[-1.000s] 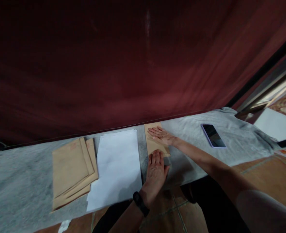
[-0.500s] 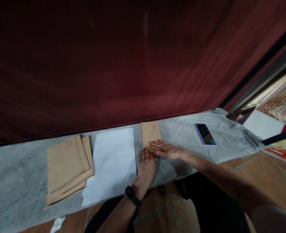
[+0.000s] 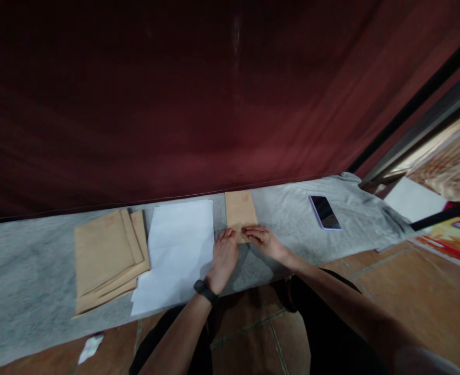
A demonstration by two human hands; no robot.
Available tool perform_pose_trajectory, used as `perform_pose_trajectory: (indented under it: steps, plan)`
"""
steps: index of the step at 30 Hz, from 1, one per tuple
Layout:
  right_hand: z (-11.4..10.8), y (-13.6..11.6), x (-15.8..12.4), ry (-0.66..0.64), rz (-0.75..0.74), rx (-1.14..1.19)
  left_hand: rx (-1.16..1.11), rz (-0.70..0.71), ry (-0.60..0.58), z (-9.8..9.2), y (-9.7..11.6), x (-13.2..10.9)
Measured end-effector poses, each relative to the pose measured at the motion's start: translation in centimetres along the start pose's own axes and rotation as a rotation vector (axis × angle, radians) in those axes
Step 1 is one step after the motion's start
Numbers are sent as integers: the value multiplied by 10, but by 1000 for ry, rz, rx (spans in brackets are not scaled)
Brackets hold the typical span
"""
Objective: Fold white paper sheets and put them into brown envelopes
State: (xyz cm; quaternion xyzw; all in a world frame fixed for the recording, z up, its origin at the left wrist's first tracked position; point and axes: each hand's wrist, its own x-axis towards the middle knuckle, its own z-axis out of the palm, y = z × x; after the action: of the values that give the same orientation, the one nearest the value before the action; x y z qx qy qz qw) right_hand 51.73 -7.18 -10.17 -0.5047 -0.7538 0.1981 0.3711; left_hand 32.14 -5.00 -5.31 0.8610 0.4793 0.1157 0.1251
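Observation:
A brown paper envelope [image 3: 240, 209] with small red print near its far right corner lies on the grey cloth in front of me. My left hand [image 3: 226, 255], with a black band on the wrist, has its fingers curled at the envelope's near left corner. At the near right edge, the fingers of my right hand [image 3: 263, 240] are pressed together on the paper. Both hands are closed on the envelope's near end, where the fingers partly hide it. Just left of my left hand is a stack of white paper sheets [image 3: 181, 250].
Several larger brown envelopes [image 3: 103, 255] lie in a fanned pile at the left. A phone [image 3: 326, 212] in a purple case rests on the grey cloth [image 3: 288, 208] at the right. Dark red fabric [image 3: 199, 114] rises behind. A crumpled white scrap [image 3: 90, 348] lies on the tiled floor.
My hands have drawn apart from lying flat near each other on the envelope. The left has shifted left to its near corner, and the right fingers have bent in at the right edge.

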Motion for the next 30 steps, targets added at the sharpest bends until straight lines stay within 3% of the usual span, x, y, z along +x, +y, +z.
perform_pose_trajectory:
  steps: [8,13,17,20,25,27,30]
  plan:
    - [2,-32,-13,-57,-35,-452,-38,-115,135,12,-5,2]
    - [11,-48,-13,-162,-32,-658,-137,-239,120,12,-2,8]
    - [12,-51,-9,-194,14,-711,-369,-401,71,8,-8,19]
    - [11,-55,-6,-189,62,-681,-691,-499,49,7,-12,27]
    - [-5,-60,-2,-119,146,-516,-1262,-427,107,-1,-1,28]
    - [-17,-56,2,-4,187,-345,-1428,-389,126,-5,6,26]
    - [-31,-47,6,273,306,26,-1578,-408,98,-8,15,21]
